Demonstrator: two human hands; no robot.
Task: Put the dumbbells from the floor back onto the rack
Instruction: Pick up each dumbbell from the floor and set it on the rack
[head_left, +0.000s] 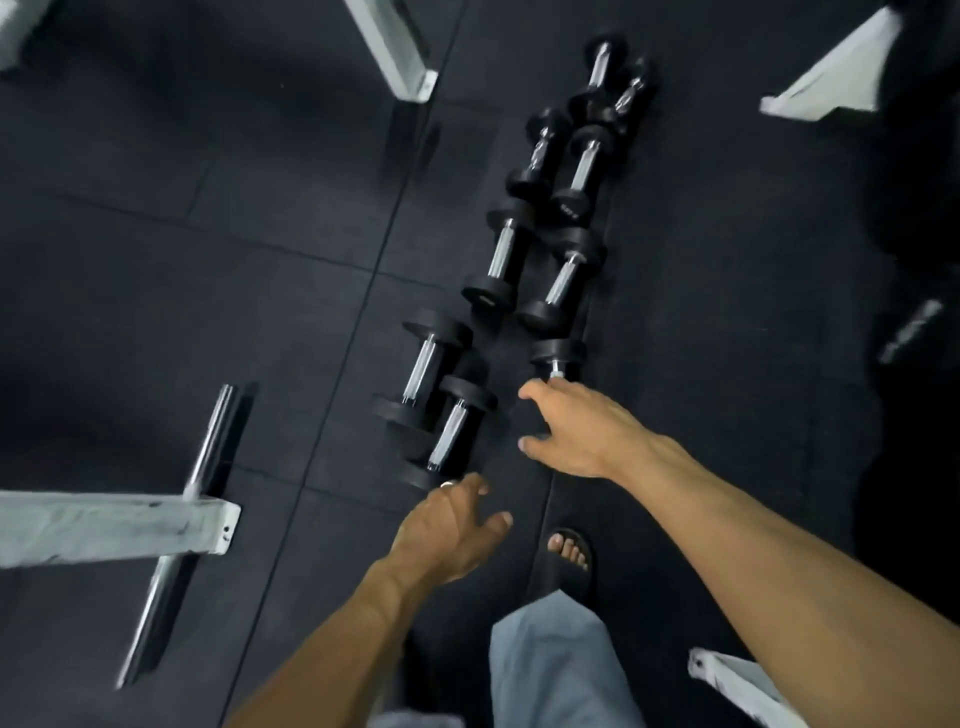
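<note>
Far left: a white frame beam (119, 525) with a chrome bar (205, 457) jutting across it, low on the floor (156, 234). Likely snag for an elbow or a swinging weight if the lift arcs out that way.

Left of centre: two dumbbells (439, 400) side by side, heads nearly touching. Left hand (447, 530) spread wide above the near end of the closer one, gripping nothing, a ring on one finger. Risk of a finger pinched between the neighbouring heads, or of the second one rolling once nudged.

Centre: a double row of more dumbbells (540, 218) running away up the floor, packed close. Little room between them; pulling one out sideways could knock the next.

Lower centre: a sandalled foot (569, 558) with bare toes, directly beneath both hands. Worst hazard here, probably: a slipped chrome handle dropping straight onto it.

Right of centre: right hand (576, 431) open, fingers splayed over the handle of the nearest dumbbell (557, 358), nothing clasped; far head visible, near end hidden beneath the hand.

Right: open dark floor, best clearance for stepping back. White frame ends at upper and lower right. Rack itself not identifiable.
</note>
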